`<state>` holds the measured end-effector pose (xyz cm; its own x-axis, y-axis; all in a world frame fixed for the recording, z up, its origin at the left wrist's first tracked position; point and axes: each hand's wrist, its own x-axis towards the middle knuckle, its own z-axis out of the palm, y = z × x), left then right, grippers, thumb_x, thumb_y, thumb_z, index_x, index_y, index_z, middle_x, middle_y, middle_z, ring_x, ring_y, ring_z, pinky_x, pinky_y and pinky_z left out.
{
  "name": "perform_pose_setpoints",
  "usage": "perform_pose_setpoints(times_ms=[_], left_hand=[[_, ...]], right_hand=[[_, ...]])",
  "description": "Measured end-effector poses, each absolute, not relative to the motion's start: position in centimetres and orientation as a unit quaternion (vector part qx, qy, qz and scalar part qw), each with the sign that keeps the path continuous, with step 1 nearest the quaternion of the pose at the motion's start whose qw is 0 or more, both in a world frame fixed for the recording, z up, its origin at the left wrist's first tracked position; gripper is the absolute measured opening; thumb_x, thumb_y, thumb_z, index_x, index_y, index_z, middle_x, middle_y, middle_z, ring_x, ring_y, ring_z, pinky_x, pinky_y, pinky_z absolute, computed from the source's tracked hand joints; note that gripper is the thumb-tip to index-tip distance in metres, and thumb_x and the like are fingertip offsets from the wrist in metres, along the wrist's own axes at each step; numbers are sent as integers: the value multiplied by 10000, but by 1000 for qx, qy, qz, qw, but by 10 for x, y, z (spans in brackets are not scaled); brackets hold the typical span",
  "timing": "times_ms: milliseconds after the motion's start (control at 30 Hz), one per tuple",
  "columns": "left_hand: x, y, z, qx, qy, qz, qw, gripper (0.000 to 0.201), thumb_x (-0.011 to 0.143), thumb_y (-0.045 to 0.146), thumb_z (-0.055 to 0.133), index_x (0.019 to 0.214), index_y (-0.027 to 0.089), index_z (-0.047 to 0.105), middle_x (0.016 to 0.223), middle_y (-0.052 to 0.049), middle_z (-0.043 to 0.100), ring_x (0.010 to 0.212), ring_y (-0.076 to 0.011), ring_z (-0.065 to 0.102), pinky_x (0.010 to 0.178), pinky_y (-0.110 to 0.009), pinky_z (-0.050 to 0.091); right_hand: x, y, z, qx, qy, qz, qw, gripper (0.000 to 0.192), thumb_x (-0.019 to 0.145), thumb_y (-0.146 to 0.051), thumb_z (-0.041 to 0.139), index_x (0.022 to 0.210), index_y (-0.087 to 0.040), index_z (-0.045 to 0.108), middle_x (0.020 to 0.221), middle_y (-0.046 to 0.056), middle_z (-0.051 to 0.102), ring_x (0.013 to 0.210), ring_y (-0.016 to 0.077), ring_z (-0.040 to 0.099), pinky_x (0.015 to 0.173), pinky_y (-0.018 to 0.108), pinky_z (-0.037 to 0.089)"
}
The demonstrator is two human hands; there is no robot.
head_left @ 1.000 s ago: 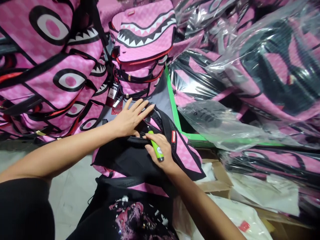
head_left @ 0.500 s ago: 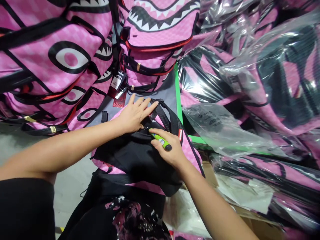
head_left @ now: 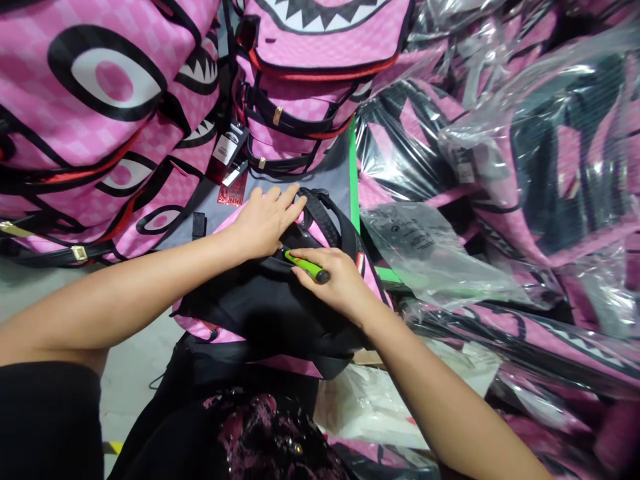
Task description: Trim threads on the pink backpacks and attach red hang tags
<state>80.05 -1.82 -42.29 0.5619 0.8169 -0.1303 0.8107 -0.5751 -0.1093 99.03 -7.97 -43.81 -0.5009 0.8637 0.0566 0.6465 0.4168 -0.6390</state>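
A pink and black backpack [head_left: 260,293] lies in front of me, its black panel facing up and its straps at the far right side. My left hand [head_left: 267,217] rests on the backpack's upper part with its fingers stretched out, some of them pointing towards the shoulder strap [head_left: 323,217]. In my right hand [head_left: 335,277] is a green marker pen [head_left: 307,265] with a black end. The pen lies at a slant over the black fabric, close below my left hand. Its tip is too small and dark to make out.
Stacked pink backpacks [head_left: 165,147] with eye and shark-mouth prints stand at the left. Another stack [head_left: 320,60] is at the far side, with hang tags [head_left: 231,143] beside it. Plastic-wrapped backpacks [head_left: 550,153] are piled right of the table's green edge [head_left: 353,160].
My right hand and the pen have moved slightly left, and the pen lies flatter. The left hand stays on the backpack. The whole view has shifted a little.
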Motion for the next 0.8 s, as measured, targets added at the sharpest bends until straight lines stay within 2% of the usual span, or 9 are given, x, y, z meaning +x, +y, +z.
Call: perform_pose_setpoints(times_ms=[333, 800], left_hand=[[798, -18, -424, -888, -454, 68, 16, 888, 822, 407, 658, 1554, 167, 216, 1640, -132, 182, 1311, -337, 381, 1027, -450, 361], [798, -18, -425, -886, -458, 64, 8, 891, 820, 406, 679, 1552, 183, 225, 1640, -138, 178, 1315, -336, 377, 1050, -449, 338]], right_hand=[[979, -83, -440, -508, -819, 217, 157, 249, 859, -238, 627, 1077, -217, 744, 1038, 37, 773, 904, 229, 744, 884, 360, 552], [974, -89, -440, -535, -790, 235, 188, 236, 843, -226, 615, 1031, -215, 757, 1027, 34, 774, 935, 225, 742, 927, 352, 557]])
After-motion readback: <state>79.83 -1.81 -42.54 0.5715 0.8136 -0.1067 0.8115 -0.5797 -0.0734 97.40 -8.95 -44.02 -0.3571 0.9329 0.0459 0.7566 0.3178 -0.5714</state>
